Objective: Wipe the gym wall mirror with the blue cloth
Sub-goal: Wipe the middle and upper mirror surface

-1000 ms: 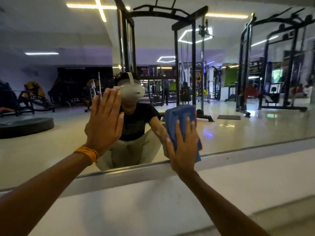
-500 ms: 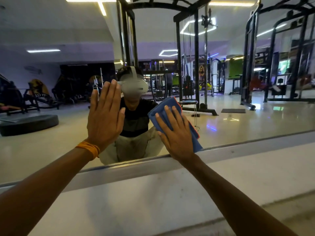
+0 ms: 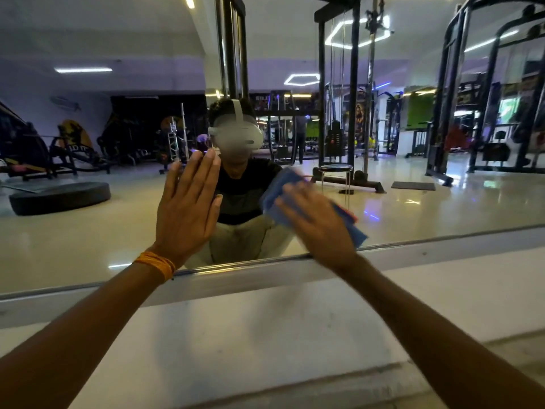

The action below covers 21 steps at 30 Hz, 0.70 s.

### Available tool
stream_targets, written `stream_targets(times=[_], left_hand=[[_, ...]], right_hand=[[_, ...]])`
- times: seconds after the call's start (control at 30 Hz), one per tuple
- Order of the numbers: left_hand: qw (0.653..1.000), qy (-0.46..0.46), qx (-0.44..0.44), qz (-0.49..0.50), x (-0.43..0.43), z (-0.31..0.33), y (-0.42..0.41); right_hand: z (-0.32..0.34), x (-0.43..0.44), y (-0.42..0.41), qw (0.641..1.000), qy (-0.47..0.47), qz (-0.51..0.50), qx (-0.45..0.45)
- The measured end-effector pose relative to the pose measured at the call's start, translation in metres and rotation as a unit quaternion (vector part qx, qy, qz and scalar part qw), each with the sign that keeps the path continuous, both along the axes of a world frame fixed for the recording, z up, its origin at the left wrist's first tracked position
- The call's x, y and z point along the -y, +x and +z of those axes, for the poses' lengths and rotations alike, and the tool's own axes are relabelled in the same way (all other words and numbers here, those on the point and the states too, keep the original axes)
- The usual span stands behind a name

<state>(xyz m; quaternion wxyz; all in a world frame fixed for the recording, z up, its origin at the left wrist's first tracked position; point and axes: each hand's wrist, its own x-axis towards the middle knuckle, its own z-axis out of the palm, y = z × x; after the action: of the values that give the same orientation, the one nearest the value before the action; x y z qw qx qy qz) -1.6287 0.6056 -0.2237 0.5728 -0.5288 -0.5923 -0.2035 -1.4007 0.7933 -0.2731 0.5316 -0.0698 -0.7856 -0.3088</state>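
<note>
The wall mirror (image 3: pixel 427 208) fills the upper view and reflects the gym. My right hand (image 3: pixel 317 225) lies flat with spread fingers on the blue cloth (image 3: pixel 355 230), pressing it against the glass just above the mirror's lower edge; hand and cloth are motion-blurred. My left hand (image 3: pixel 188 208) is flat on the glass to the left, fingers straight and pointing up, with an orange band at the wrist. The cloth shows at the upper left and lower right of my right hand; the rest is hidden under it.
A metal strip (image 3: pixel 442 240) edges the mirror's bottom, above a pale wall ledge (image 3: pixel 265 335). The glass reflects a crouching person with a white headset (image 3: pixel 239 134), black cable racks (image 3: pixel 339 98), a round dark pad (image 3: pixel 59 197) and a shiny floor.
My right hand has swept the cloth leftwards and tilted it along the lower part of the mirror. The left hand has stayed flat on the glass. The camera has moved closer.
</note>
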Motion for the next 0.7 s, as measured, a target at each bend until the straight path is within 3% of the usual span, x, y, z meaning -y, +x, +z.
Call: stream_targets(times=[0.07,0.13,0.2,0.27,0.37,0.43,0.5,0.6,0.7], left_hand=[[1.0,-0.001,0.009,0.003,0.004,-0.006,-0.004],[1.0,-0.004,0.017,0.006,0.007,-0.011,-0.007],[1.0,0.005,0.026,0.004,0.006,-0.014,-0.006],[0.999,0.015,0.034,0.001,0.004,-0.014,-0.004],[1.0,0.012,0.029,-0.003,0.005,-0.014,-0.006],[1.0,-0.001,0.019,-0.012,0.007,-0.013,-0.01],[1.0,-0.009,0.018,-0.02,0.009,-0.012,-0.012],[0.999,0.006,0.022,-0.025,0.009,-0.009,-0.01],[0.998,0.032,0.037,-0.038,0.006,0.008,-0.003]], right_hand=[[0.012,-0.014,0.034,0.991,-0.099,-0.022,-0.084],[0.014,-0.01,0.046,0.96,-0.226,0.02,-0.163],[0.007,0.013,0.008,0.921,-0.317,0.022,-0.227],[-0.009,0.048,-0.042,0.905,-0.294,-0.027,-0.307],[-0.004,0.083,-0.089,0.943,-0.28,0.006,-0.179],[0.012,0.072,-0.079,0.97,-0.195,0.03,-0.141],[0.024,0.05,-0.05,0.957,-0.219,0.034,-0.189],[0.045,0.014,-0.003,0.896,-0.336,0.051,-0.285],[0.051,0.03,-0.016,0.872,-0.338,0.045,-0.352]])
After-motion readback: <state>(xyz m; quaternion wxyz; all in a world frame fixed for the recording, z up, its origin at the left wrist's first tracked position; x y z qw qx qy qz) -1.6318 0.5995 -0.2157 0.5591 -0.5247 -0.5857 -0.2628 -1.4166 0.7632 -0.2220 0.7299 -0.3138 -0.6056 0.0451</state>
